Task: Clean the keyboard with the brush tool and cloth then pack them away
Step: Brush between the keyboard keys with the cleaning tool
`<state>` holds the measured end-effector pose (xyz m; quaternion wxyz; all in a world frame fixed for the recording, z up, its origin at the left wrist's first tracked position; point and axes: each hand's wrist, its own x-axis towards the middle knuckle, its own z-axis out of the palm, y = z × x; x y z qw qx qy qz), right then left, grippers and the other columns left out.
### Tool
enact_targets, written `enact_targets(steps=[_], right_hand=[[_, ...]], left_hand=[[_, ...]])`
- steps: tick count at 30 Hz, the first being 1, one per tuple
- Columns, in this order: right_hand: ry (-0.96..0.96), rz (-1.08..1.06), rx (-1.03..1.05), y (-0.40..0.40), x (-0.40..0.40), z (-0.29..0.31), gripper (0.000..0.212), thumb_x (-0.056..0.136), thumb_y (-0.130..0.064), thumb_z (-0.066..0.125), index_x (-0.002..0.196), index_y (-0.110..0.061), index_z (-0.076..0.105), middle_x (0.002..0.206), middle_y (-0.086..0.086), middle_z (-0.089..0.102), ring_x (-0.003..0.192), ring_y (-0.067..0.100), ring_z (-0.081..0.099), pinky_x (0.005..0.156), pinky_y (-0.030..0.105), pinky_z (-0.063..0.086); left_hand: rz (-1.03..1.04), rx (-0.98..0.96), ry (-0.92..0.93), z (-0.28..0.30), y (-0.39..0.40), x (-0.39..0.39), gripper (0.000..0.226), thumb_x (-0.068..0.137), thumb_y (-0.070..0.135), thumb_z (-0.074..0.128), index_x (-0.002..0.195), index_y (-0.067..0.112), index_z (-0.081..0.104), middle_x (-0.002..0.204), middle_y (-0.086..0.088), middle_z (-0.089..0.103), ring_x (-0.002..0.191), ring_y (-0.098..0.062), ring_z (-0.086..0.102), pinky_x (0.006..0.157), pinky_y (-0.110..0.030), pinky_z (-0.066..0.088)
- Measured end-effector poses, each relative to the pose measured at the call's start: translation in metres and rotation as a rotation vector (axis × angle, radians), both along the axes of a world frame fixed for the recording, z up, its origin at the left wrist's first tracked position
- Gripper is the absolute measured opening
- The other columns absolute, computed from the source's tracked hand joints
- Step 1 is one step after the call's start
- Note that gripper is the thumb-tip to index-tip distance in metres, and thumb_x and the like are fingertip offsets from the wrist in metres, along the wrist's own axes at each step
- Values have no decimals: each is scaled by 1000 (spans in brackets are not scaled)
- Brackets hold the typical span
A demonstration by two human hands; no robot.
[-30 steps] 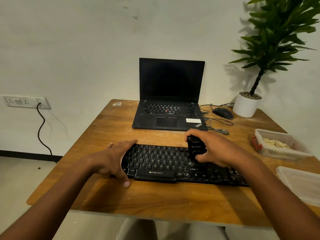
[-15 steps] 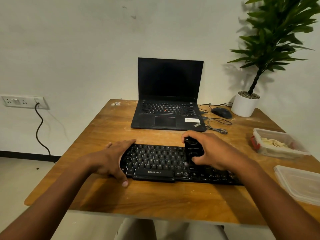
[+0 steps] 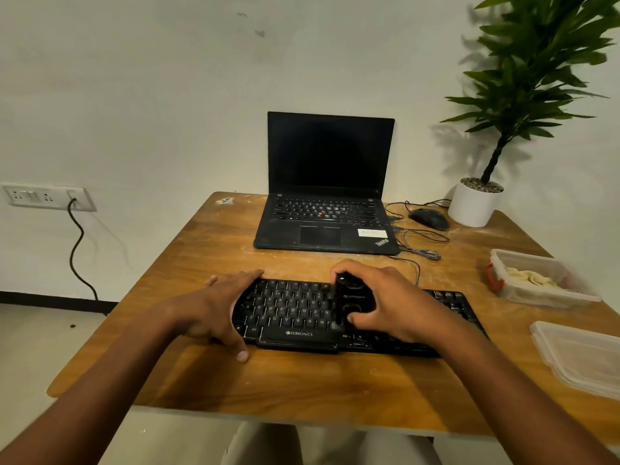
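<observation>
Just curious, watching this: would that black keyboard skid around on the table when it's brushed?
Probably a little. The keyboard looks thin, flat and light, lying on smooth wood, and the left hand holds its end as if to steady it. It seems stiff, so it would likely slide whole rather than flex or tip.

Open laptop (image 3: 327, 196) at back of wooden counter (image 3: 268, 380), screen dark. Mouse (image 3: 428, 219) and potted plant (image 3: 476, 199) right of it. Wall socket (image 3: 47, 197) far left.
</observation>
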<state>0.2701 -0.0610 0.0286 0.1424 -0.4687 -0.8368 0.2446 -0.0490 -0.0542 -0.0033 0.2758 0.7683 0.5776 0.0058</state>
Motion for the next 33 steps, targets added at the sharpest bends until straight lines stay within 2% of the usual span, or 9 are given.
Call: enact_targets(steps=[3, 5, 8, 11, 15, 22, 24, 28, 33], right_hand=[[-182, -44, 18, 4, 14, 18, 57, 84, -15, 82, 116, -51, 51, 107, -19, 59, 94, 6, 60, 78, 32, 60], [-211, -61, 46, 5, 16, 25, 58, 85, -15, 81, 117, -52, 50, 103, -22, 57, 91, 3, 59, 77, 31, 59], [-12, -56, 21, 1, 6, 25, 59, 88, -14, 80, 118, -53, 49, 107, -15, 62, 90, 11, 67, 71, 35, 65], [151, 3, 0, -4, -13, 9, 59, 87, -13, 81, 121, -51, 51, 114, -13, 63, 96, 11, 67, 71, 29, 65], [102, 17, -6, -3, -12, -4, 58, 88, -13, 80, 121, -51, 50, 113, -13, 65, 98, 8, 66, 75, 31, 65], [-174, -98, 8, 4, 33, 22, 58, 85, -13, 81, 116, -52, 50, 110, -17, 59, 94, 6, 60, 78, 33, 60], [-123, -113, 36, 4, 33, 23, 60, 87, -15, 81, 118, -54, 49, 109, -16, 61, 92, 8, 63, 75, 35, 63], [157, -76, 30, -2, 15, 7, 61, 86, -13, 83, 120, -52, 51, 113, -12, 63, 96, 12, 67, 70, 36, 65], [48, -76, -11, -3, 23, 3, 60, 85, -12, 82, 120, -50, 52, 109, -14, 65, 95, 8, 66, 71, 30, 63]], left_hand=[[-2, -3, -6, 0, 0, 1, 157, 45, 55, 93, 164, 35, -7, 172, 5, 6, 156, -18, 0, 124, -42, -7], [-2, 1, -11, 1, -1, 1, 156, 47, 54, 93, 164, 35, -7, 172, 5, 6, 156, -17, 0, 124, -42, -7], [-2, 11, -24, -2, 2, -2, 151, 56, 46, 98, 164, 35, -8, 172, 5, 6, 156, -17, 0, 124, -42, -9], [-7, 11, -19, -3, 3, -4, 154, 52, 50, 98, 164, 36, -7, 172, 6, 9, 155, -16, 5, 125, -45, -6], [-7, 10, -27, -3, 3, -5, 154, 51, 51, 97, 164, 36, -7, 172, 6, 9, 155, -16, 4, 125, -46, -6], [-6, 22, -28, -2, 2, -2, 149, 59, 42, 98, 164, 34, -8, 171, 5, 9, 155, -18, 3, 124, -43, -7], [-9, 23, -26, -2, 1, -1, 149, 59, 42, 98, 164, 35, -8, 171, 5, 9, 155, -18, 2, 124, -42, -7], [-5, 26, -7, -1, 1, 0, 151, 58, 42, 99, 164, 34, -9, 171, 5, 9, 155, -17, 4, 125, -45, -4], [-13, 26, -9, 1, 1, 0, 150, 59, 41, 99, 164, 34, -9, 171, 4, 9, 154, -16, 5, 126, -45, -2]])
